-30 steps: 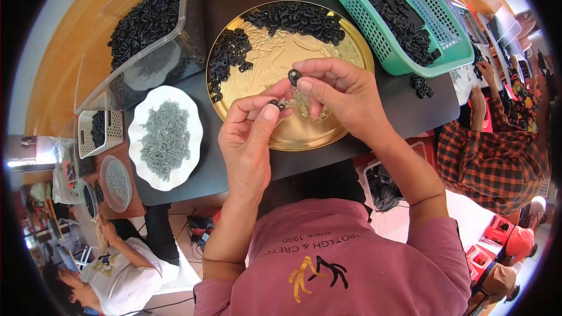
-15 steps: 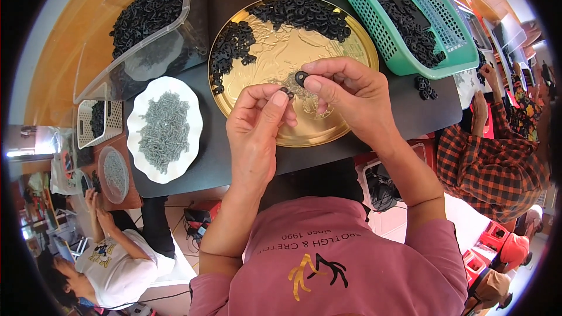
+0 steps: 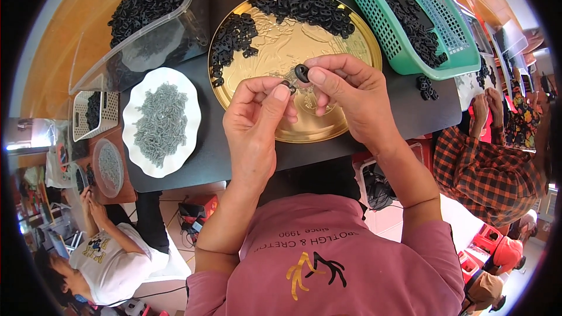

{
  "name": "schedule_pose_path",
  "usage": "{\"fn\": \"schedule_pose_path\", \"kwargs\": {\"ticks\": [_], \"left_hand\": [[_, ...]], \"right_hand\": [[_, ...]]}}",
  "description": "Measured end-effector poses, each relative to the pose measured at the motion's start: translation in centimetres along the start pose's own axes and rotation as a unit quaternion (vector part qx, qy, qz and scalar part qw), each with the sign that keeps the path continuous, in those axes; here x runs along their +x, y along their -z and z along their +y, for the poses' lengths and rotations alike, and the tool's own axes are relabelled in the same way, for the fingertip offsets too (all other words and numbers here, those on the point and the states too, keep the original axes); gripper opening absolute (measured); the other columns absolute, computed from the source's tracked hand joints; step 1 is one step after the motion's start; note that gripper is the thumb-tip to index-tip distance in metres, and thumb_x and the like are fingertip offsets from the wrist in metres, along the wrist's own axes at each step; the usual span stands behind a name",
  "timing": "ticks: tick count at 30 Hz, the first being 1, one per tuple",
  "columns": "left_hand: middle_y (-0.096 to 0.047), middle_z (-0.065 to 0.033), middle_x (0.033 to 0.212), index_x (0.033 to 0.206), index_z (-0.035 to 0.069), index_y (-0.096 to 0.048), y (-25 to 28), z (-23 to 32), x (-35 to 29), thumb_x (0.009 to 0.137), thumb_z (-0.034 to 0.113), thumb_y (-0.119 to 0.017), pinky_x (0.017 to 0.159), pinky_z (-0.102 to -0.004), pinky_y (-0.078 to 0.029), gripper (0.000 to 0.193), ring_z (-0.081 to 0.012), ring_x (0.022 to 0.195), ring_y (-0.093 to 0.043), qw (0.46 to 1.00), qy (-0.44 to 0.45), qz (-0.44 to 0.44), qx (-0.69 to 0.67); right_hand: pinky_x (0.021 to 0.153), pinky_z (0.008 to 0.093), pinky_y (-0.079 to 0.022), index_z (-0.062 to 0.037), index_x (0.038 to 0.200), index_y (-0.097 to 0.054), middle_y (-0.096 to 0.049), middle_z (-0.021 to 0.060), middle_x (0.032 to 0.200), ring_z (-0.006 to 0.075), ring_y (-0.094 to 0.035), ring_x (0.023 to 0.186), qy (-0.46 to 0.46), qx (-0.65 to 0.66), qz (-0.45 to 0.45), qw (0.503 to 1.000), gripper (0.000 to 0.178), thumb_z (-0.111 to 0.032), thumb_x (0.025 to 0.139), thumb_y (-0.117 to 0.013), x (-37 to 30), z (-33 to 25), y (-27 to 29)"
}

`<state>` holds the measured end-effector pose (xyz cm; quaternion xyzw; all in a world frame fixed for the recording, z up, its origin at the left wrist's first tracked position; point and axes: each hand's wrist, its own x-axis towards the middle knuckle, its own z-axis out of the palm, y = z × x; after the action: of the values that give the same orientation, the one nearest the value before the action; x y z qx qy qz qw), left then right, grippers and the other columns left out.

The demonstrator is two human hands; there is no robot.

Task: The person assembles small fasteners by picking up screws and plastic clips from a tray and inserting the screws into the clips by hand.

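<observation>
Black disc-like piece (image 3: 301, 73), smooth, rounded and faintly glossy, is pinched in the right fingers (image 3: 318, 76) above the gold tray (image 3: 316, 134). The left fingers (image 3: 279, 95) pinch a small dark piece (image 3: 290, 87), also above the tray.

The one view looks steeply down from the person's head through a wide fisheye lens, close above the left hand (image 3: 252, 131) and right hand (image 3: 358, 95) at its middle. It faces past the pink shirt (image 3: 363, 251) along the lower edge, toward the tabletop (image 3: 418, 112); outer edges bow, corners go black.
</observation>
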<state>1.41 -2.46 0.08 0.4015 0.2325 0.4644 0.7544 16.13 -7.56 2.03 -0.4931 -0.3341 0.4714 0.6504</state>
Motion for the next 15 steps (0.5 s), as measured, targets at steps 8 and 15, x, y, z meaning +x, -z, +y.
{"fn": "schedule_pose_path", "kwargs": {"ticks": [8,15], "left_hand": [[-0.06,-0.0047,0.082,0.102,-0.002,-0.057,0.14,-0.28,0.14,0.091,0.006,-0.06,0.066,-0.0223,-0.045,0.014,-0.0092,0.069,-0.055,1.0,0.005,0.001,0.007],[-0.061,-0.0117,0.101,0.103,-0.002,-0.056,0.12,-0.18,0.43,0.092,0.005,-0.058,0.075,-0.0247,-0.05,0.014,-0.0123,0.081,-0.06,1.0,-0.02,0.003,-0.007]], "right_hand": [[0.058,0.0197,-0.046,0.0005,0.101,-0.065,-0.065,0.004,0.084,0.0065,-0.056,0.062,0.021,-0.03,-0.001,0.999,0.018,-0.01,0.087,-0.066,-0.11,0.36,-0.22],[0.061,0.02,-0.047,-0.0006,0.105,-0.064,-0.065,0.0026,0.088,0.0062,-0.058,0.072,0.024,-0.092,0.0,0.995,0.018,-0.008,0.088,-0.064,-0.06,-0.03,-0.03]]}}
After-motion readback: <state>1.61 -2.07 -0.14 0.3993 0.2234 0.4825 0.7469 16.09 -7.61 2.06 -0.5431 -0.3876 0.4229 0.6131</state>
